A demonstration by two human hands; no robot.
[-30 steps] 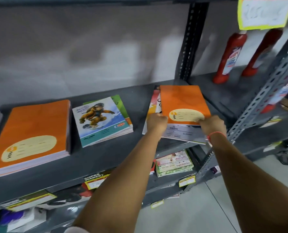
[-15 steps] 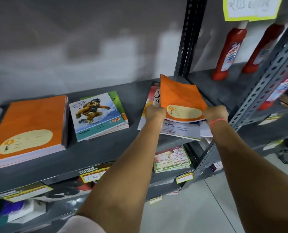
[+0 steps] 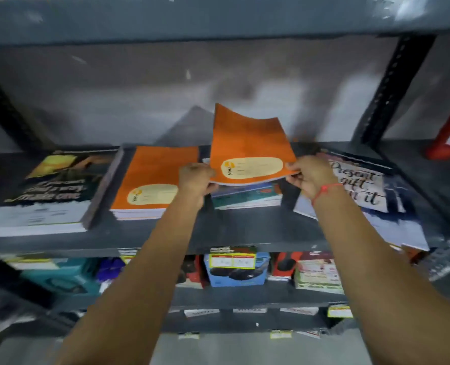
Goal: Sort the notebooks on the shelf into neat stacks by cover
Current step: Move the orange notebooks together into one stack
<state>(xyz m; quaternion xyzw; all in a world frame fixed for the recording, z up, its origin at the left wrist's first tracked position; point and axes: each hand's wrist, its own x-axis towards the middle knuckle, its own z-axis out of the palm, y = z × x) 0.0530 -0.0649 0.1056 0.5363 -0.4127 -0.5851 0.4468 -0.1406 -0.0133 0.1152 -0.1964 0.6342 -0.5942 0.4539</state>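
Notebook handling is the question at this moment: both hands grip a thin orange notebook (image 3: 250, 151) by its near corners, the left hand (image 3: 196, 180) pinching the near-left corner and the right hand (image 3: 312, 177) the near-right, a red thread at that wrist. It is held in the air, tilted up at the far edge, over a small pile with a teal cover (image 3: 247, 197) on the shelf (image 3: 245, 230). Its far edge curls and one far corner stands higher than the other, so the notebook looks light, soft-covered and floppy, likely to sag or fan open if held by one corner alone. Holding it at two corners, or along the spine, seems the safest hold; the glossy-looking cover may slide on others once laid down.

Just to the left lies a stack of matching orange notebooks (image 3: 152, 180), the likely place for this one. Farther left sits a thick dark-covered stack (image 3: 52, 191), and to the right, partly behind the right forearm, a lettered white-and-navy cover (image 3: 363, 185). Boxed goods fill the lower shelf, too blurred to read.
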